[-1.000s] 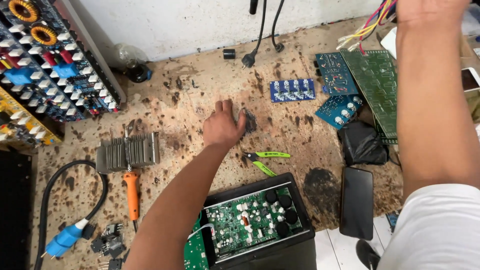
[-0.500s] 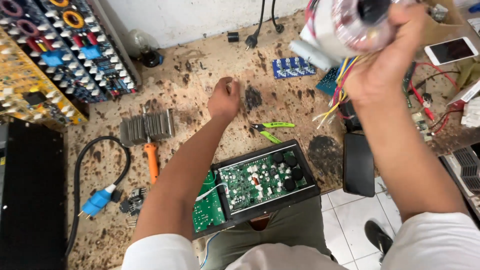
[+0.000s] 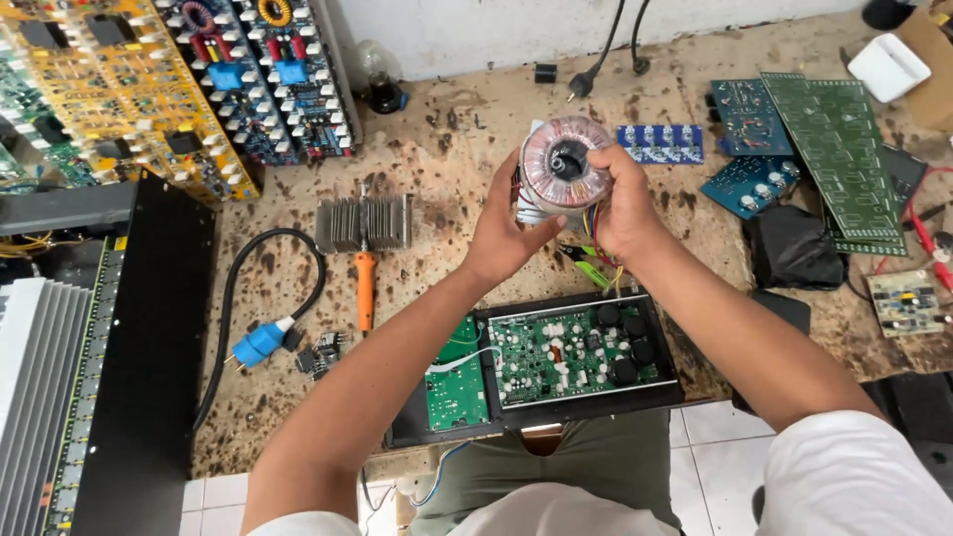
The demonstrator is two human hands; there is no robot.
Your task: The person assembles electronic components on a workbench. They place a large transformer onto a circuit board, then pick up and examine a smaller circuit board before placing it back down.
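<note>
Both hands are gripping a round toroidal transformer [image 3: 564,169], wound in pinkish tape, and holding it up above the stained tabletop [image 3: 447,149]: the left hand [image 3: 504,233] is cupping its lower left side, while the right hand [image 3: 620,203] is wrapping fingers over its right edge. Coloured wires [image 3: 594,223] are hanging beneath it between the palms. Just below, an open black case with a green circuit board [image 3: 571,352] is resting at the tabletop's near edge. An orange-handled soldering iron [image 3: 365,288] and a finned heatsink [image 3: 363,222] are lying to the left, well apart from the hands
</note>
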